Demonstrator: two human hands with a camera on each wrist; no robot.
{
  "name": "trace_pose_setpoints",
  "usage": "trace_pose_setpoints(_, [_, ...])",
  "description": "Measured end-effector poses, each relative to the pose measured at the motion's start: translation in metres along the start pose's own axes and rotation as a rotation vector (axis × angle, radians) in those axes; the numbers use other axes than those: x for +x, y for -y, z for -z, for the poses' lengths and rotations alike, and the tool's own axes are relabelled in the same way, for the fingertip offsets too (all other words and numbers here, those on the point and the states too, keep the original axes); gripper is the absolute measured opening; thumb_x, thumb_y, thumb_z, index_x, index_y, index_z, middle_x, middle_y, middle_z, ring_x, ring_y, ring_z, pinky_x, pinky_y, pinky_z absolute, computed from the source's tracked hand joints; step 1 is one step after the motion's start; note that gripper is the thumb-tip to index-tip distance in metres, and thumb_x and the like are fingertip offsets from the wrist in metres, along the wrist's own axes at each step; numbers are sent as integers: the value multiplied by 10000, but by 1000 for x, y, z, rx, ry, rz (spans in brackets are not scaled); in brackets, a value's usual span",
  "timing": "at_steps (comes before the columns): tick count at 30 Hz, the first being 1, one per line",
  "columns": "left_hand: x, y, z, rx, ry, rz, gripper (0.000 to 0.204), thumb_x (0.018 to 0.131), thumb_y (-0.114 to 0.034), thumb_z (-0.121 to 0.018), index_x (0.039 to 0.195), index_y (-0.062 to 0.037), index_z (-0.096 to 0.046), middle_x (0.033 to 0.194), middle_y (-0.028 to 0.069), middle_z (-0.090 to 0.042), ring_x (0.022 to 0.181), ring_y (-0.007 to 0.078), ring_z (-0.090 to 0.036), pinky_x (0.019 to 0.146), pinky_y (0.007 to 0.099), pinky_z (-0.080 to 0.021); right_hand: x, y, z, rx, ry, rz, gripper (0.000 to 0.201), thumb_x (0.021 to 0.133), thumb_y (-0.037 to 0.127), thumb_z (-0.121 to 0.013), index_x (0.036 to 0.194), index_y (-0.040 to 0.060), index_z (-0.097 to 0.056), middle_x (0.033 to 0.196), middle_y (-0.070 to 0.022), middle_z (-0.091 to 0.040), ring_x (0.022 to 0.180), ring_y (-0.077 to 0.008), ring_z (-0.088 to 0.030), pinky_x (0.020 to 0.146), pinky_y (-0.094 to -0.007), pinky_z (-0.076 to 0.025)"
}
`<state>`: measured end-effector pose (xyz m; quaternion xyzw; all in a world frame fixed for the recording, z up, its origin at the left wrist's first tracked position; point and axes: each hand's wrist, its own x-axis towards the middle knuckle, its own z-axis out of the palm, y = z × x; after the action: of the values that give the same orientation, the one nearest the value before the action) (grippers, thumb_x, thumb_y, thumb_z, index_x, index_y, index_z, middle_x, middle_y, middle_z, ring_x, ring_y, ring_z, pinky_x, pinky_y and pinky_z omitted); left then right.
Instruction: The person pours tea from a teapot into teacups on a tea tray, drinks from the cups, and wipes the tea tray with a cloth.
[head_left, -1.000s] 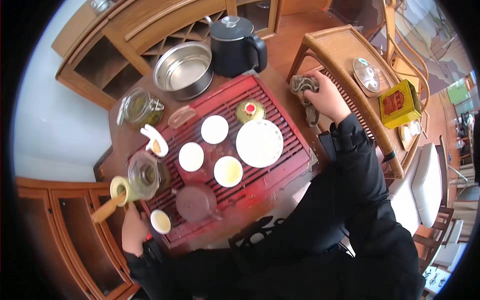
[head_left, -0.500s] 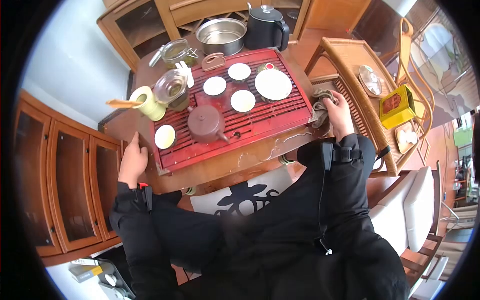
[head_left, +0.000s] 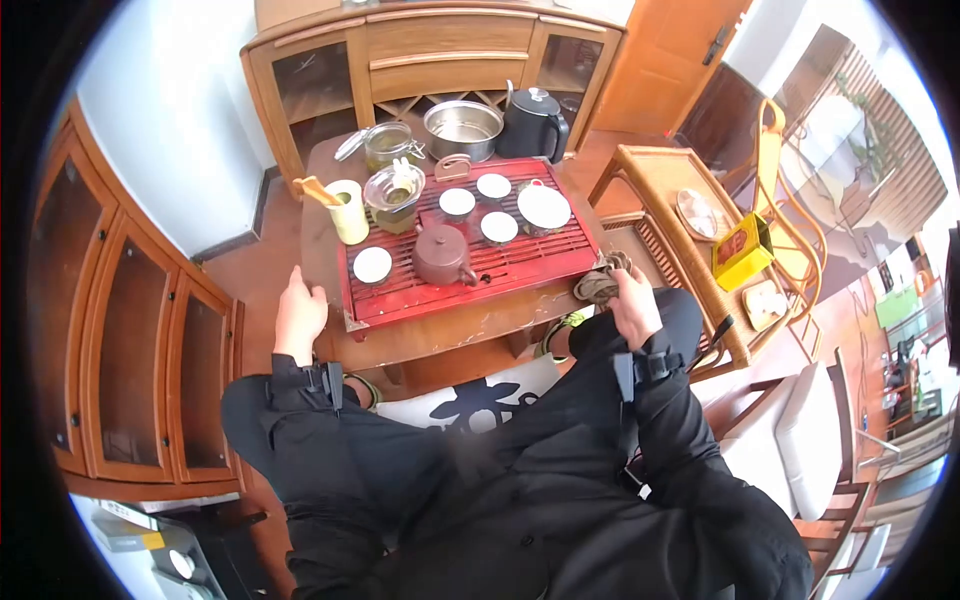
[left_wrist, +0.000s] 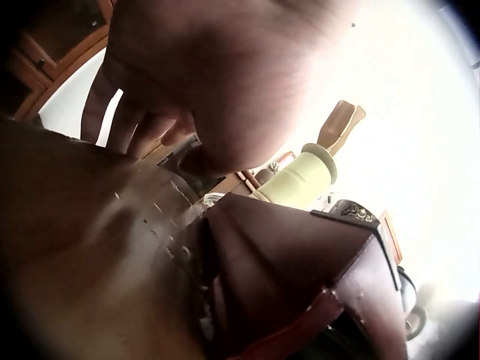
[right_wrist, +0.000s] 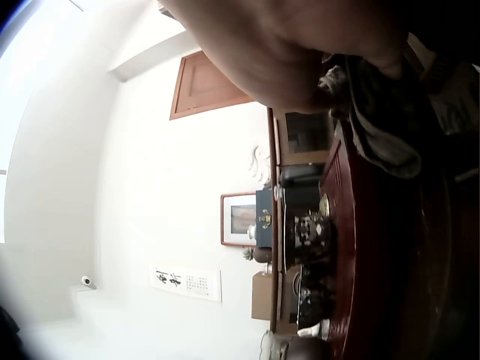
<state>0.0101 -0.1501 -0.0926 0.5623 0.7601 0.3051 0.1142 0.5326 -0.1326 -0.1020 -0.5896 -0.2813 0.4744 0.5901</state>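
In the head view my right hand [head_left: 634, 305] grips a crumpled grey-brown cloth [head_left: 597, 287] at the right front corner of the red slatted tea tray [head_left: 545, 268]. The cloth [right_wrist: 386, 146] hangs from the fingers in the right wrist view. My left hand [head_left: 300, 318] is at the table's left edge, fingers extended and holding nothing. On the tray stand a brown clay teapot [head_left: 443, 254], several white cups, one of them [head_left: 372, 265] at the left front, and a white lidded bowl [head_left: 543, 206]. A glass pitcher with a strainer [head_left: 395, 190] stands at the tray's left back.
A pale green tool holder [head_left: 349, 212] with wooden tools stands left of the tray. Behind are a glass jar [head_left: 389, 148], a steel pot [head_left: 462, 130] and a black kettle [head_left: 535, 125]. A rattan cart [head_left: 665, 240] at the right carries a yellow tin [head_left: 741, 252].
The head view has tilted up and back, so more of the room shows. My left hand has come away from beside the tool holder toward me. The right hand keeps the cloth, now nearer the tray's corner.
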Motion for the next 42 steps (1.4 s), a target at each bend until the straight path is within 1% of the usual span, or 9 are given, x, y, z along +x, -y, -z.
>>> trace_pose_setpoints(3, [-1,0,3,-6,16,5,620,919,-178,-535,1443,128,-412,1147,380,-639,1106,470,-639,960,474,-510,-19,-5,-22,69,-4,95,645,905,19,-611,1489,-24,-341,1137,-100,-625,884,-165,-621,693,-276,-468])
trace_pose_setpoints(7, [-3,1,4,0,39,14,632,922,-198,-550,1455,111,-408,1127,360,-654,1095,458,-647,954,487,-518,-10,-16,0,-478,110,186,741,899,10,-661,1510,-62,-248,1093,-114,-612,827,-146,-614,674,-278,-514])
trace_pose_setpoints(15, [0,-6,13,70,152,86,659,928,-219,-542,1495,72,-375,1138,319,-671,1089,427,-659,939,491,-527,-23,-16,-5,-707,152,101,738,933,57,-709,1483,-99,-243,1252,-222,-569,1022,-245,-672,843,-329,-593])
trace_pose_setpoints(17, [0,-8,14,76,160,94,660,929,-220,-541,1498,68,-372,1150,317,-669,1089,427,-660,942,492,-528,-11,-39,4,-807,208,361,668,848,175,-799,1319,-129,-436,1230,-229,-628,973,-276,-679,860,-378,-549])
trace_pose_setpoints(19, [0,-6,11,89,172,98,662,929,-222,-541,1501,65,-369,1163,316,-667,1089,428,-660,944,492,-528,-49,-11,-23,-780,295,356,679,829,216,-813,1294,-140,-468,1195,-277,-652,1055,-350,-675,940,-407,-515])
trace_pose_setpoints(21, [2,-1,9,85,177,83,657,937,-225,-533,1505,59,-367,1184,314,-662,1091,427,-660,950,491,-527,-67,1,-35,-1103,364,450,687,823,229,-810,1289,-146,-472,1079,-300,-681,1026,-371,-700,904,-401,-532])
trace_pose_setpoints(26, [2,-6,11,95,201,95,646,949,-227,-522,1506,58,-363,1210,308,-654,1117,419,-651,968,485,-520,-104,6,-64,-1179,440,445,970,836,259,-795,1449,-237,-230,899,-300,-715,908,-346,-745,784,-376,-574])
trace_pose_setpoints(35, [2,-6,13,97,225,95,644,956,-236,-525,1500,67,-361,1254,314,-632,1165,414,-629,998,480,-503,-102,-7,-87,-1450,440,763,892,795,66,-778,1521,-15,-265,977,-313,-670,935,-481,-657,792,-516,-527])
trace_pose_setpoints(42, [1,0,8,126,209,59,646,955,-235,-528,1494,81,-363,1244,323,-633,1159,422,-631,996,480,-503,-112,-13,-100,-1356,403,861,536,823,177,-796,1229,50,-470,1076,-235,-644,927,-421,-680,770,-471,-561])
